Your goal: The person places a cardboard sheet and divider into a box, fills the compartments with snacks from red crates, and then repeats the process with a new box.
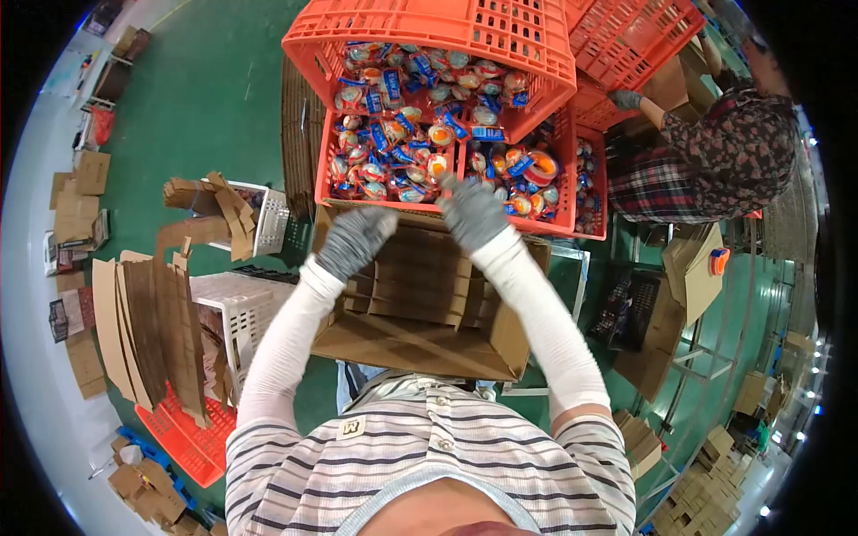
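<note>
My left hand [359,241], in a grey glove, is over the near side of an open cardboard box [416,347]. Its fingers are loosely bent and apart, with nothing visible in them. At the near rim of the red crate [393,204], my right hand [475,213], gloved too, reaches with extended fingers close to the small wrapped packets [398,152]. These have clear film, blue labels and round white-and-orange contents. A second red crate [438,22] lies tipped over the first, its mouth towards me, with more packets inside. Cardboard flaps or dividers show within the box.
An orange round roll [542,168] lies among the packets at right. A co-worker [715,152] in a flowered top bends beside the crates. Flat cardboard sheets [152,322] and white crates [255,308] stand to my left. A metal frame [715,357] is at right.
</note>
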Demonstrator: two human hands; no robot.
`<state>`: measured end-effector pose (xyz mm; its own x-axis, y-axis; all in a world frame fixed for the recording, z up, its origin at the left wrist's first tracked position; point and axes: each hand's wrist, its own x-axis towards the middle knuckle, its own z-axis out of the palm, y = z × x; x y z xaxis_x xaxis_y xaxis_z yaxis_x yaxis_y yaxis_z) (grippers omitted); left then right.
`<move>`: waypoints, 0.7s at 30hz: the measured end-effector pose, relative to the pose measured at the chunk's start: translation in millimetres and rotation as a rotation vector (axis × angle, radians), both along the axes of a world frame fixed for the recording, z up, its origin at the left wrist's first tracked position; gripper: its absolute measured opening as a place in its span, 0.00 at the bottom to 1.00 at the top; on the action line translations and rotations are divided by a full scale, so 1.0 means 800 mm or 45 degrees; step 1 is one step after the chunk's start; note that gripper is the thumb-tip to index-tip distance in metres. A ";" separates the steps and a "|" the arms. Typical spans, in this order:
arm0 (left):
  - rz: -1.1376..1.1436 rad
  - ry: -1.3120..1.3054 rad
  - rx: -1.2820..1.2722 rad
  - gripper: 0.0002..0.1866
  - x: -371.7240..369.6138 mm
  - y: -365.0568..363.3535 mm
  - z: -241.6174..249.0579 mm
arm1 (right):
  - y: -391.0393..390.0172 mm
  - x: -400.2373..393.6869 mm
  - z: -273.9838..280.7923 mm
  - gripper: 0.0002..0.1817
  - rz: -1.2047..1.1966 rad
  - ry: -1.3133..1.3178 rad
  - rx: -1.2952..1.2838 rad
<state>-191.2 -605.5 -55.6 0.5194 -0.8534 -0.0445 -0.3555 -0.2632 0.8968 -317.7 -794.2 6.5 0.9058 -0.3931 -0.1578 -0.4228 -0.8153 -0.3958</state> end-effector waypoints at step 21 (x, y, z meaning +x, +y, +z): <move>0.277 -0.690 0.072 0.33 0.336 -0.315 -0.124 | -0.325 0.228 -0.206 0.26 -0.444 -0.008 -0.638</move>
